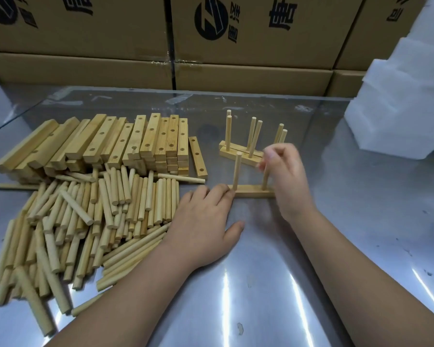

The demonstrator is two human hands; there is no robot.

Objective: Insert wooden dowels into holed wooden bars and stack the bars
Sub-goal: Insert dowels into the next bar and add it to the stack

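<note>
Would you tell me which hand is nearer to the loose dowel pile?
Left. The left hand lies right beside the pile; the right hand is well off to its right, pinching an upright dowel.

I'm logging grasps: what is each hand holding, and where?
The right hand pinches an upright dowel near its top; the left hand holds nothing and only presses on the left end of the bar.

Tabletop (261, 284): I see shiny grey metal, scuffed, with streaks of glare near me.
Cardboard boxes (110, 33): brown, stacked in a wall along the far edge, with black logos and characters printed on them.
White foam stack (398, 108): piled at my far right.
Tape scrap (179, 98): stuck to the tabletop near the boxes.
</note>
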